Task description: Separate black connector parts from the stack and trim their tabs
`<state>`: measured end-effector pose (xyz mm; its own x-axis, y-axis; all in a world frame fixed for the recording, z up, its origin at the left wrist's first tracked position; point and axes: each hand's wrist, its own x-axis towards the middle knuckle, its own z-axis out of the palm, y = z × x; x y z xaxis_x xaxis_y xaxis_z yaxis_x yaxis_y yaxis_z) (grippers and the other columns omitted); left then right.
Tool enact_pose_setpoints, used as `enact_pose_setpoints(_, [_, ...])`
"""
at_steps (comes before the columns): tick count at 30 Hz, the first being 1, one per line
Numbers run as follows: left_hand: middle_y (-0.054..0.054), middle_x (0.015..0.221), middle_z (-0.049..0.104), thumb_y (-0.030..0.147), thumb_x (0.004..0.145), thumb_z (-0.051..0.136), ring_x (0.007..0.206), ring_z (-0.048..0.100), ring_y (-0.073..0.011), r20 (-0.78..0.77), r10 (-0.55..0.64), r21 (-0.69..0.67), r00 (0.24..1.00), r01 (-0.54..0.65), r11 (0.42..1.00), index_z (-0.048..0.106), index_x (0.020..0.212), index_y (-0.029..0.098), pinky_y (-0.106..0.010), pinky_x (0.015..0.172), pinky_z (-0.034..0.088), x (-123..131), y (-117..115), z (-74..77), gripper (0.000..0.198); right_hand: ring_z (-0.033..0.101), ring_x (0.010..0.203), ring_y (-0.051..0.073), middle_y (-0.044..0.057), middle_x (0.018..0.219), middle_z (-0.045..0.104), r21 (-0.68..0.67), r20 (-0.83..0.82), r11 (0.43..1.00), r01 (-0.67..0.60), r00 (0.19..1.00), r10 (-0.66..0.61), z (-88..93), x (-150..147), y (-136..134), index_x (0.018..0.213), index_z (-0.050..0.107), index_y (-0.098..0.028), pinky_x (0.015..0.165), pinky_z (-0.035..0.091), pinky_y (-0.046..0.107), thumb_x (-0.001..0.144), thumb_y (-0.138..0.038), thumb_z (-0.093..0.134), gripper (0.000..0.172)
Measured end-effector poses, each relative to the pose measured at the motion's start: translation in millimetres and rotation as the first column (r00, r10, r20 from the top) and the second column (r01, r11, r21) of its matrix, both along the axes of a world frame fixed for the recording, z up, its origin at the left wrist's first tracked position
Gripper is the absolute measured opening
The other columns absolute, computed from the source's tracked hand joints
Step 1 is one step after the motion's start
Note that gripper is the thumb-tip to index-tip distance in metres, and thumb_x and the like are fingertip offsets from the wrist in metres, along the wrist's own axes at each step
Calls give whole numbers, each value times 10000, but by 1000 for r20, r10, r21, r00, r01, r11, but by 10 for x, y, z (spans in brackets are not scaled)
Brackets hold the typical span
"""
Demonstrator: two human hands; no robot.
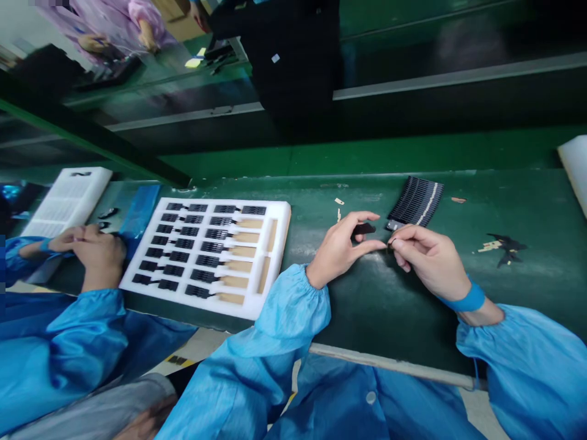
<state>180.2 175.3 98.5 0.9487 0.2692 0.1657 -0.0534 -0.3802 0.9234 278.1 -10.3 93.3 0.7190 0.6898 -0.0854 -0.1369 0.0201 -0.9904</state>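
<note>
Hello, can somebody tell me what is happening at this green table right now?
A person in blue sleeves pinches a small black part in the left hand, while the right hand touches its end. Behind them lies a row of black parts. To the left, a white foam tray holds similar parts in rows. A co-worker's hands work beside it.

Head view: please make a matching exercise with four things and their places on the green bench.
Things:
1. white foam tray
2. fanned stack of black flat parts
3. small black flat part
4. black scrap pieces

Places:
A. between the fingertips of both hands
B. far right of the bench
C. left of the left hand
D. just beyond the right hand

Pairs: 1-C, 2-D, 3-A, 4-B
</note>
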Motion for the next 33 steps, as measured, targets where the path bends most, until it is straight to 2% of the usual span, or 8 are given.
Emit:
enact_pose_setpoints(3, [-18,902,653,368,936,694,752,618,-110,-155,10,-146,988,-33,989,669,1153,149,-224,715,513,12,-47,57,310,502,469,88,-23,586,590,-44,116,984,171,979,-165,-12,-16,18,893,748,-197,436,431,200,891,-384,783,190])
enact_pose_setpoints(6, [9,798,603,449,909,698,637,596,-95,-261,-16,-280,965,-60,958,658,1040,126,-199,581,485,28,-99,79,350,543,520,88,8,739,653,-41,266,977,211,944,-193,-31,-42,18,955,784,-206,464,458,216,927,-332,740,136])
enact_pose_setpoints(11, [22,725,603,434,910,682,573,610,-87,-273,27,-228,962,-92,969,643,897,133,-194,560,466,34,-115,24,304,581,607,85,42,982,688,-30,379,978,205,908,-179,-55,-73,14,1013,774,-218,513,481,230,941,-297,714,122])
enact_pose_setpoints(15, [16,739,626,416,908,675,588,627,-91,-277,5,-225,961,-69,972,644,888,136,-190,559,458,17,-113,-5,282,564,604,86,29,975,678,-73,304,980,187,940,-156,-66,-81,32,1265,662,-213,553,496,234,884,-312,759,405])
enact_pose_setpoints(21, [11,761,643,382,896,682,607,642,-97,-320,-32,-270,947,-59,961,659,916,133,-186,559,474,15,-131,12,250,577,578,116,9,744,649,-141,246,989,50,969,-14,-79,-94,53,986,677,-183,509,472,231,834,-367,772,256])
enact_pose_setpoints(25, [5,788,644,356,902,685,609,645,-91,-334,-114,-303,936,8,953,665,949,121,-187,579,484,16,-109,33,240,559,530,116,-5,645,622,-151,231,984,95,971,-59,-63,-73,60,859,660,-187,479,452,227,825,-410,778,255])
enact_pose_setpoints(30, [14,802,613,358,943,650,588,624,-101,-360,-177,-457,916,-8,889,485,1390,144,-240,601,552,1,-73,58,522,496,466,101,-36,576,575,-109,234,954,281,940,-250,-25,-32,37,857,655,-196,432,400,215,829,-381,770,220])
enact_pose_setpoints(33, [-23,906,615,408,969,602,716,654,-123,-303,-289,-594,908,57,802,489,1286,165,-263,630,592,10,-87,9,415,496,468,102,-38,582,576,-88,216,953,288,940,-264,-43,-14,28,860,651,-199,426,390,214,818,-357,777,207])
